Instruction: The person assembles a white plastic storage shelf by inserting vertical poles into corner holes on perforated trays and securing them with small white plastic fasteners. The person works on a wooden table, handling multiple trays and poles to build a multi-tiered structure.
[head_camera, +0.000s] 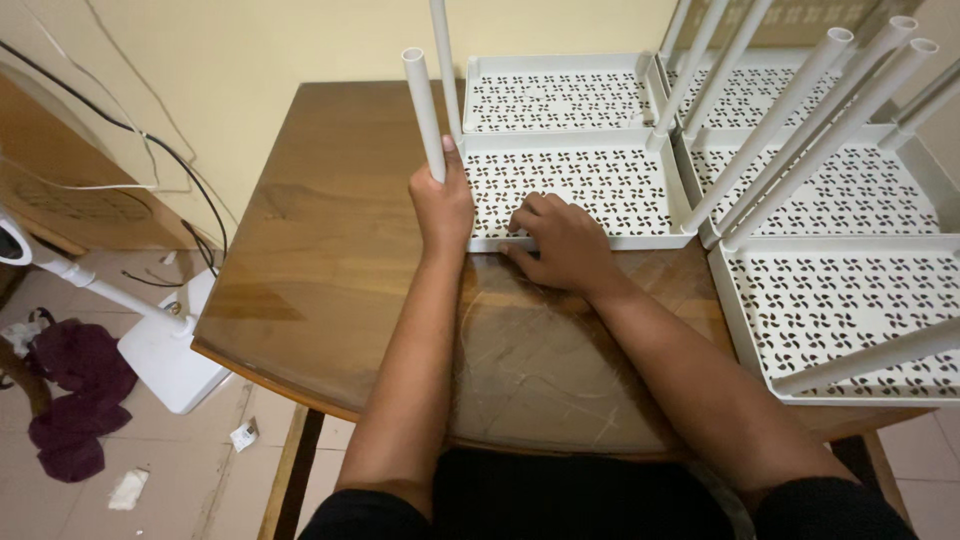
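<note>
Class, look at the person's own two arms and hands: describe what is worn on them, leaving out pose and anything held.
Both forearms are bare. The left hand and right hand wear no gloves, and no rings, watch or bracelets are visible. Dark, seemingly black, sleeve fabric shows only near the bottom edge, above each elbow.

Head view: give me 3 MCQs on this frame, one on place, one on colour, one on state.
1. Where does the right hand rest?
A. on the perforated shelf tray
B. on the floor
C. on the fan base

2. What colour is the pole in the left hand?
A. black
B. white
C. red

3. How does the left hand hold the pole?
A. lying flat on the table
B. upright at the tray's corner
C. not touching it

Answers: 1 A, fingers lie on the tray's front edge. 2 B, the pole matches the white trays. 3 B, the fist wraps the pole's lower end.
</note>
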